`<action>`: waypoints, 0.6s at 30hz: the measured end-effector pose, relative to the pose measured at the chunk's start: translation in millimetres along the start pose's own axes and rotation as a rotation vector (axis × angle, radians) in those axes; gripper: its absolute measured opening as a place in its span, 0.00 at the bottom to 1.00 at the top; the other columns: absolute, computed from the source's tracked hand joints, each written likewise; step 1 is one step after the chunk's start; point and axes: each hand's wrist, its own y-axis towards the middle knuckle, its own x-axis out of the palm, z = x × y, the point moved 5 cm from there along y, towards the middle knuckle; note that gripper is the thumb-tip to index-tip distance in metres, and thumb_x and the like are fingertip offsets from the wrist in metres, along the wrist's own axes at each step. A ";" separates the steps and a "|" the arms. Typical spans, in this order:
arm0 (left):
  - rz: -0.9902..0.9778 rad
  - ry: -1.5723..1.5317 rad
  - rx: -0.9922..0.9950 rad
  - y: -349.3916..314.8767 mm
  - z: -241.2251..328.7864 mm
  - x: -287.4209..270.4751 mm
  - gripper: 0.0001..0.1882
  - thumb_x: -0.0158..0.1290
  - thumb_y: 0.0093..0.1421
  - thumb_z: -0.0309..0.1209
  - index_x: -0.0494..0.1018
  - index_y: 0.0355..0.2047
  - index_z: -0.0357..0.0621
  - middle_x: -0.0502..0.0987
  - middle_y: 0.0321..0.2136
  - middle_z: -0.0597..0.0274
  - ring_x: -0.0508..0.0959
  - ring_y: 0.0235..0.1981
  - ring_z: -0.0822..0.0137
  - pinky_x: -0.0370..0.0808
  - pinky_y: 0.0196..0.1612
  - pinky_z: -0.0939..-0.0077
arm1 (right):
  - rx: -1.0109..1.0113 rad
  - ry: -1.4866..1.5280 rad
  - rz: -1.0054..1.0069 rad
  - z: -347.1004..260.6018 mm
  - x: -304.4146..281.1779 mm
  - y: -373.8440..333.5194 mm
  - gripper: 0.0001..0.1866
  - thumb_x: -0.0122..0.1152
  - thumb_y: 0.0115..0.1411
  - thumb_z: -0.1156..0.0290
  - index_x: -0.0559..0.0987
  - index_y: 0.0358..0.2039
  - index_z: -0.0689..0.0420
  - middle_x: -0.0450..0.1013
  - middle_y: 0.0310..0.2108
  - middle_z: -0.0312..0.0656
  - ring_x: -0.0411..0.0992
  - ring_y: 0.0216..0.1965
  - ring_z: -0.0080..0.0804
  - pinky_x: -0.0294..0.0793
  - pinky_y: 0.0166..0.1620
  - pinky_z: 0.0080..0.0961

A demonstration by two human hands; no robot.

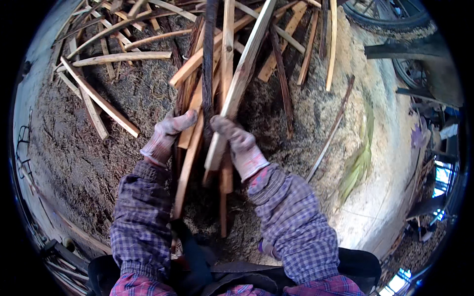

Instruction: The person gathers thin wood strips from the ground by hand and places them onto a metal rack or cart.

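Note:
Both hands wear dirty pale work gloves. My left hand [167, 137] is closed on some wooden strips [190, 133] on the left of a bunch. My right hand [241, 147] is wrapped round a thick pale wooden strip [240, 81] that slants up and to the right. Between the hands run a dark wooden strip [208, 64] and a lighter wooden strip [227, 54]. The lower ends of the strips hang at uneven lengths toward me. My palms hide which other strips are gripped.
A heap of loose wooden strips [123, 56] lies at the far left, with more strips [284, 74] at far right. Sawdust and bark litter [89, 167] cover the ground. A lone thin stick [332, 130] and a green sheet [359, 165] lie right. A wheel [390, 22] stands at the upper right.

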 end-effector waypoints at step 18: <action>-0.120 0.305 0.104 -46.7 107.2 -0.5 0.14 0.42 0.59 0.35 0.70 0.30 0.35 0.70 0.27 0.57 0.70 0.32 0.67 0.66 0.44 0.73 | -0.741 0.039 -0.303 -79.5 123.2 -53.8 0.23 0.43 0.60 0.66 0.63 0.51 0.69 0.61 0.53 0.48 0.58 0.55 0.35 0.52 0.59 0.22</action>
